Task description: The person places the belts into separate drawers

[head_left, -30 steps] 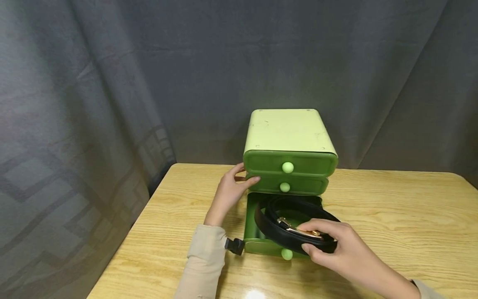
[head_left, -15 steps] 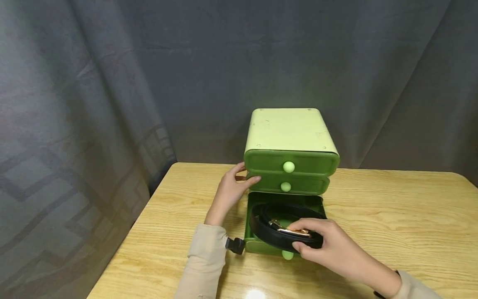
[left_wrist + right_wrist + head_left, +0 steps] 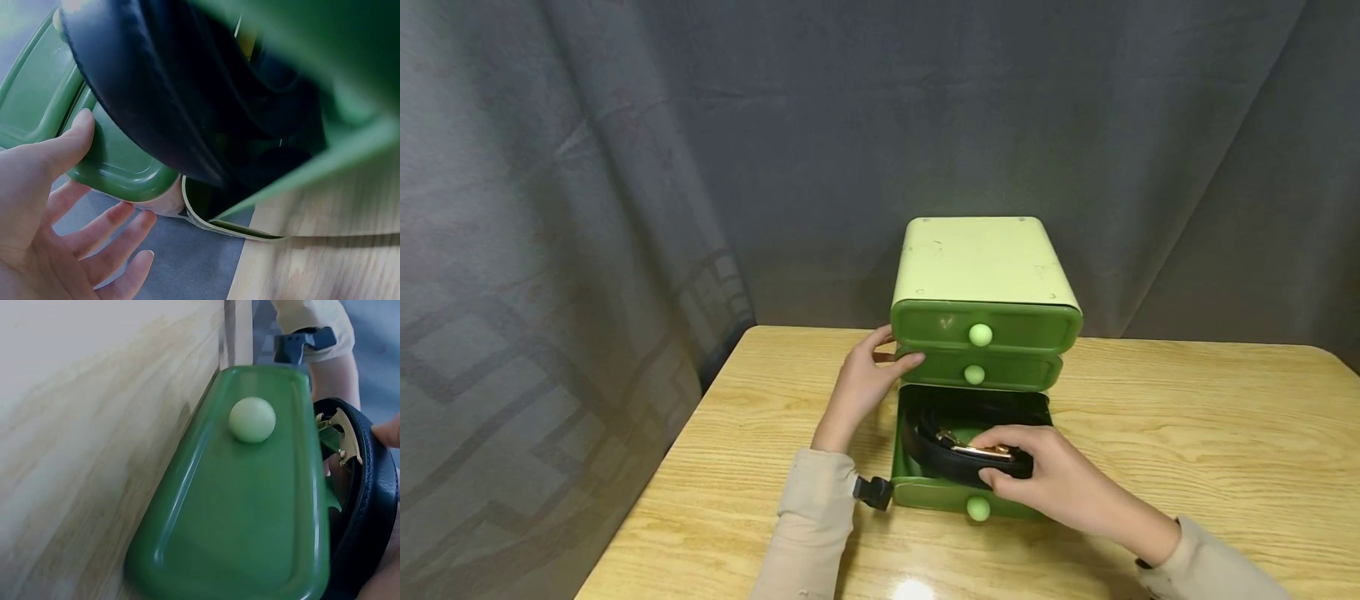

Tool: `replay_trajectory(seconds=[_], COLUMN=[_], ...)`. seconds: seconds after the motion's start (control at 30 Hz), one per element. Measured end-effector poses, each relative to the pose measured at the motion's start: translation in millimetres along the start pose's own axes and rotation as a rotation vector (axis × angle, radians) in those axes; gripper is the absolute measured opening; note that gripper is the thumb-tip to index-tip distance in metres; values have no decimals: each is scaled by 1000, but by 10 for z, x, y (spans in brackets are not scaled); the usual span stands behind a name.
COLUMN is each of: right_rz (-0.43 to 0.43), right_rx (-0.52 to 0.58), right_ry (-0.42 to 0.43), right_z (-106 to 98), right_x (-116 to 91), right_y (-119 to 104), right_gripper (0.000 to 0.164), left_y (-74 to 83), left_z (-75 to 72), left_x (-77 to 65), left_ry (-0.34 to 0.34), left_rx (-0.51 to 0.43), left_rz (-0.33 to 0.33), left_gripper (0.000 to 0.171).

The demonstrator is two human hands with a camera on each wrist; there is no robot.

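A coiled black belt (image 3: 936, 457) with a gold buckle (image 3: 981, 452) sits partly inside the pulled-out bottom drawer (image 3: 928, 493) of a small green cabinet (image 3: 981, 258). My right hand (image 3: 1056, 479) pinches the belt at its near right side, thumb outside the coil and fingers by the buckle. In the right wrist view, the belt (image 3: 378, 487) stands above the drawer front's edge. My left hand (image 3: 861, 387) is at the cabinet's left side, its thumb touching the middle drawer's front (image 3: 1015, 372). The left wrist view shows that hand's fingers (image 3: 119, 231) loosely spread.
Top and middle drawers are pushed in, each with a round pale-green knob (image 3: 980, 335). The cabinet stands on a wooden table (image 3: 1187, 433) before a grey curtain (image 3: 820, 167). A black clip (image 3: 872, 492) juts from the left sleeve beside the drawer.
The right hand has moved left and slightly away from me, lowering the belt into the bottom drawer. The left hand stays at the cabinet's side.
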State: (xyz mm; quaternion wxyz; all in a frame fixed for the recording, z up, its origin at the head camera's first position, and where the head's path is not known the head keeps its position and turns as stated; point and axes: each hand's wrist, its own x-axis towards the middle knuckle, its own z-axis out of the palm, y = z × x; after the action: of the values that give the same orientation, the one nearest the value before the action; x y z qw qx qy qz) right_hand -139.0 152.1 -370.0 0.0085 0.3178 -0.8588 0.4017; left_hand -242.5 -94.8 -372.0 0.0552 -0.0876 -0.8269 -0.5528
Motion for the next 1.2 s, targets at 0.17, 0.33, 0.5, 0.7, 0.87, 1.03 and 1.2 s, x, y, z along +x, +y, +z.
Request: replay_trajectory(seconds=[0.17, 0.33, 0.5, 0.7, 0.87, 1.03, 1.2], right_rz=[-29, -62, -56, -39, -44, -38, -58], right_rx=[28, 17, 9, 38, 60, 94, 73], right_ry=[-59, -98, -132, -196, -225, -260, -291], right_z=[-16, -25, -36, -27, -22, -19, -5], right_x=[50, 93, 133, 173, 196, 223, 271], right_y=[110, 209, 288, 393, 463, 510, 555], right_gripper=[20, 19, 21, 24, 24, 22, 20], left_y=[8, 8, 12, 20, 21, 16, 2], left_z=[-2, 0, -1, -4, 1, 5, 4], left_x=[-6, -5, -7, -12, -5, 0, 3], left_ry=[-2, -4, -3, -1, -1, -3, 2], left_rx=[-3, -6, -7, -8, -8, -7, -4], left_rz=[0, 0, -4, -4, 1, 0, 2], left_gripper=[54, 54, 54, 54, 54, 54, 53])
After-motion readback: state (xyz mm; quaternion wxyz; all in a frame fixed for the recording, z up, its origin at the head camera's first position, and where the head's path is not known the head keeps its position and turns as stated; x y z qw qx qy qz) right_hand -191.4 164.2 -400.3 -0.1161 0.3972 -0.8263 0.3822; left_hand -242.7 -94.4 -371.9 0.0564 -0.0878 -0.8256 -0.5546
